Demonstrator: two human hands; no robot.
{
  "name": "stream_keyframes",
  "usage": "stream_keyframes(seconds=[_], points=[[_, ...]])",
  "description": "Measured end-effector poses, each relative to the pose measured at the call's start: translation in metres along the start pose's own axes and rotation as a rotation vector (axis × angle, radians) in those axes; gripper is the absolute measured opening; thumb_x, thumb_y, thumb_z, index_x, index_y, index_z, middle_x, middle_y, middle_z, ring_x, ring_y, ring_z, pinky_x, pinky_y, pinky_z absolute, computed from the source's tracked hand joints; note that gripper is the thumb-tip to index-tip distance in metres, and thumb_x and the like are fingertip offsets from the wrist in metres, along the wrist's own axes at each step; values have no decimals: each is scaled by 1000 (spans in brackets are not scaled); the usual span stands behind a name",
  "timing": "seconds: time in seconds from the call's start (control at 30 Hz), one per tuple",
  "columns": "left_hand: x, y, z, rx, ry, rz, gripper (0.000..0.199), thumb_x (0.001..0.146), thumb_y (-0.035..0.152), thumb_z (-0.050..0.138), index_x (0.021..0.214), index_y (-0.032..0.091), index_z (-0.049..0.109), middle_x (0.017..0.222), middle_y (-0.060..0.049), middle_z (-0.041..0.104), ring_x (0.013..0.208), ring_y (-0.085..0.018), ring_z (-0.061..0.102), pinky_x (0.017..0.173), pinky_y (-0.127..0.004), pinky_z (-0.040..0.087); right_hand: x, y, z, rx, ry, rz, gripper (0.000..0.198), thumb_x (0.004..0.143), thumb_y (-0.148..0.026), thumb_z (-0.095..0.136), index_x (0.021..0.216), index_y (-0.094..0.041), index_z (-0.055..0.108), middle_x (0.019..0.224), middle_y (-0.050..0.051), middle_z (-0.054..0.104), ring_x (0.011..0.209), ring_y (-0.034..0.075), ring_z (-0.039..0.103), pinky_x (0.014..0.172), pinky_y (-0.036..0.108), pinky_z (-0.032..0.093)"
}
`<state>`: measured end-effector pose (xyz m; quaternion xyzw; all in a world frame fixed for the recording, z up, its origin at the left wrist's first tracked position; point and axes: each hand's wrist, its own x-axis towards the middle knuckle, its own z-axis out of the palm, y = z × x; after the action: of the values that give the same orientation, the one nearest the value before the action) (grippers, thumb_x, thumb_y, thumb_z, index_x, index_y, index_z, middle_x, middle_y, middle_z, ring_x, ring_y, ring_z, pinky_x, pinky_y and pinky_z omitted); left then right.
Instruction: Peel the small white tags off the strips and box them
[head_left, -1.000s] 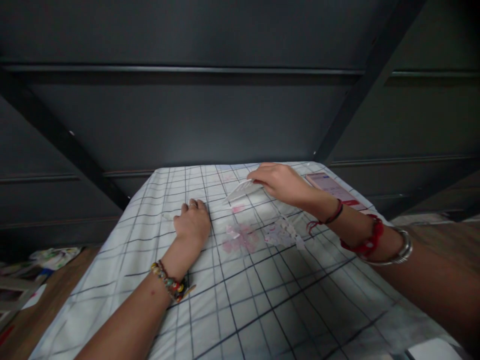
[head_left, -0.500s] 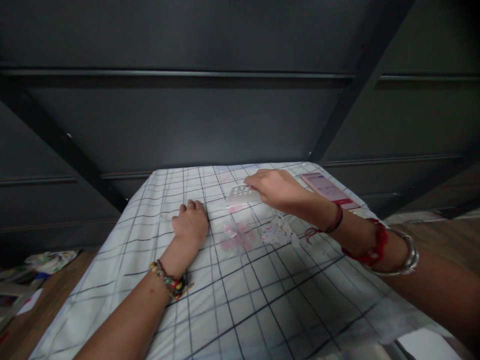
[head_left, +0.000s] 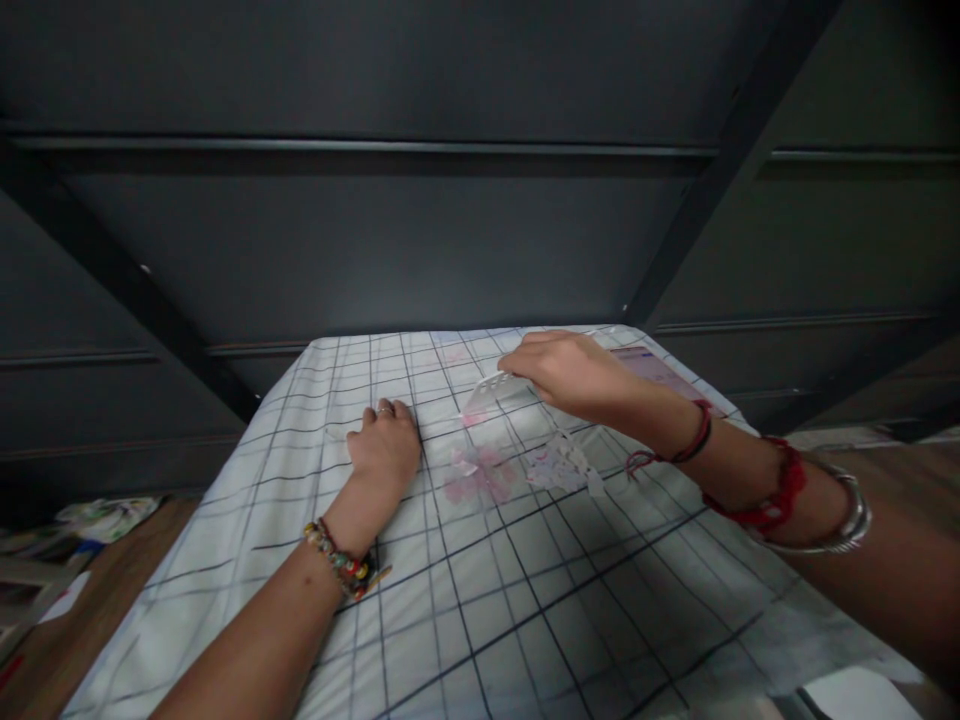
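My right hand (head_left: pixel 559 370) is closed on the upper edge of a thin white plastic piece with a row of slots (head_left: pixel 491 388). The piece is tilted, and its lower edge is at a small pink patch (head_left: pixel 472 418) on the checked cloth (head_left: pixel 480 590). Nearer to me lie a bunch of pink, translucent petal-like pieces (head_left: pixel 480 474) and, beside it, a heap of whitish scraps (head_left: pixel 564 465). My left hand (head_left: pixel 386 440) rests palm down on the cloth, left of the pink pieces, fingers apart and holding nothing.
A phone (head_left: pixel 654 372) lies on the cloth at the far right, partly covered by my right forearm. Dark panels (head_left: pixel 390 240) rise behind the table's far edge. A white object (head_left: pixel 862 695) is at the bottom right, and a cloth bundle (head_left: pixel 109 518) at the lower left.
My right hand has moved a little to the right and tipped the slotted piece, so it looks narrower. The forearm now covers more of the phone. My left hand stays in place on the cloth.
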<state>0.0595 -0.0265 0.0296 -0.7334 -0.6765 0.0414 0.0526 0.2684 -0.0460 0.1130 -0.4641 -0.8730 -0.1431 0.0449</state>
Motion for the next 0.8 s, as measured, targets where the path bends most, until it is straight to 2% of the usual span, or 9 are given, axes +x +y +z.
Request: stream_keyframes(seconds=[0.3, 0.5, 0.63, 0.7, 0.8], points=[[0, 1, -2, -1, -1, -1, 44, 94, 11, 24, 127, 8, 53, 136, -19, 53, 122, -32, 52, 85, -47, 53, 7, -2, -1, -58, -17, 2, 31, 83, 0, 40, 87, -14, 67, 82, 9, 68, 80, 18, 59, 70, 28, 37], [0, 1, -1, 6, 8, -2, 43, 95, 11, 24, 125, 9, 54, 135, -19, 54, 120, -31, 53, 85, -46, 53, 1, 15, 9, -142, -21, 108, 34, 79, 2, 40, 90, -14, 68, 86, 11, 70, 82, 19, 61, 66, 29, 38], [-2, 2, -4, 4, 42, 18, 43, 96, 15, 24, 127, 7, 54, 137, -20, 53, 122, -33, 52, 85, -47, 53, -14, 26, 8, -172, -59, 149, 35, 78, 3, 39, 91, -14, 67, 88, 11, 70, 84, 20, 62, 68, 30, 40], [-3, 3, -6, -10, 100, 63, 44, 98, 19, 26, 131, 8, 51, 143, -20, 48, 128, -34, 47, 90, -48, 51, -25, 31, 5, -180, -77, 163, 34, 77, 3, 40, 90, -14, 67, 89, 10, 70, 84, 21, 63, 68, 30, 41], [-1, 6, -7, -61, 196, 242, 44, 99, 24, 30, 136, 10, 48, 147, -17, 44, 134, -32, 41, 101, -48, 44, -41, 35, -2, -175, -62, 154, 31, 77, 1, 41, 88, -16, 66, 88, 8, 70, 83, 19, 62, 66, 29, 40]])
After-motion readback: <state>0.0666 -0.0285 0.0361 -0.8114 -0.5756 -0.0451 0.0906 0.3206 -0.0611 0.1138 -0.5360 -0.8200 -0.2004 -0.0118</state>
